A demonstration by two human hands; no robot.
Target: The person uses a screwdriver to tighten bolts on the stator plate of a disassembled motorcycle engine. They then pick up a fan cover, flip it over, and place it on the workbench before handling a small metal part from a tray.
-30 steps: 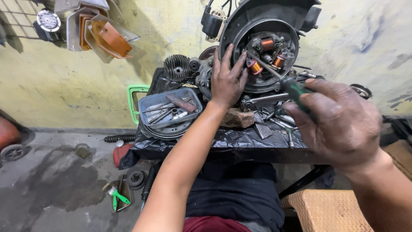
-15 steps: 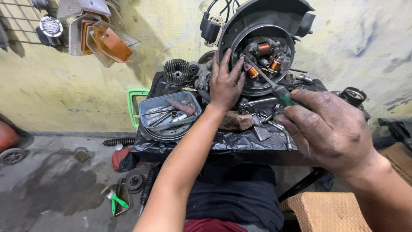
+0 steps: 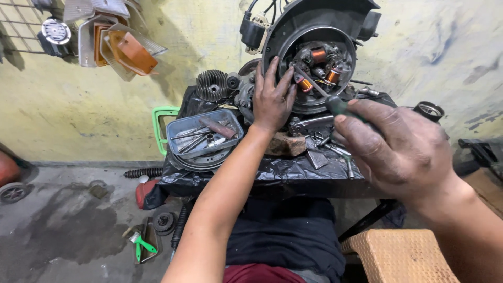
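Note:
A black scooter engine [image 3: 319, 31] stands on a bench draped in black plastic. Its round opening shows a stator plate with copper coils [image 3: 320, 65]. My left hand [image 3: 272, 97] lies flat against the left rim of that opening, fingers spread. My right hand [image 3: 401, 149] grips a green-handled screwdriver [image 3: 335, 105]. The metal shaft points up and left, with its tip among the coils. A brown brick [image 3: 285, 144] sits under the engine's front edge.
A grey tray of tools [image 3: 201, 133] rests on a round metal part at the bench's left. Loose tools [image 3: 335, 152] lie by the brick. Orange lamp lenses [image 3: 131, 50] hang on the wall. Green pliers [image 3: 140, 245] and a gear lie on the floor; a woven stool [image 3: 401, 257] stands lower right.
My right hand has shifted left and up, bringing the screwdriver tip deeper into the coils. My left hand stays pressed on the engine rim.

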